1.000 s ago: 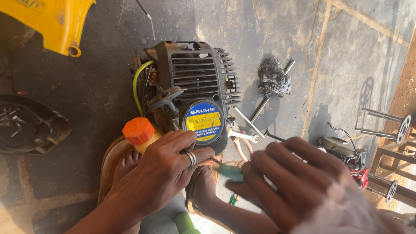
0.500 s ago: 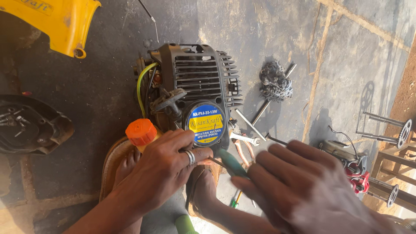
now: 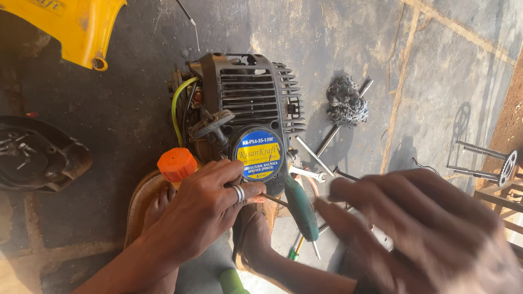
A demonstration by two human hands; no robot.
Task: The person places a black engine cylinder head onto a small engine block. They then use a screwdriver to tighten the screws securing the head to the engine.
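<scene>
A small black engine [image 3: 250, 98] with a round blue and yellow label [image 3: 259, 155] and an orange cap [image 3: 177, 163] stands on the concrete floor, braced between my sandalled feet [image 3: 256, 239]. My left hand [image 3: 201, 212], a ring on one finger, is curled against the engine's lower edge just under the label, with a thin metal pin sticking out past its fingertips. A green-handled screwdriver [image 3: 299, 207] lies loose beside that hand. My right hand [image 3: 425, 228] is blurred, fingers spread, holding nothing, to the right of the screwdriver.
A yellow plastic cover [image 3: 71, 27] lies at the top left and a black housing [image 3: 38, 155] holding several screws at the left. A wire brush [image 3: 346, 103], a spanner [image 3: 308, 173] and metal rods [image 3: 327, 141] lie right of the engine. Toothed shafts [image 3: 490, 160] sit at the far right.
My right hand has come off the green screwdriver and swung out to the right with its fingers spread. The left hand stays on the engine.
</scene>
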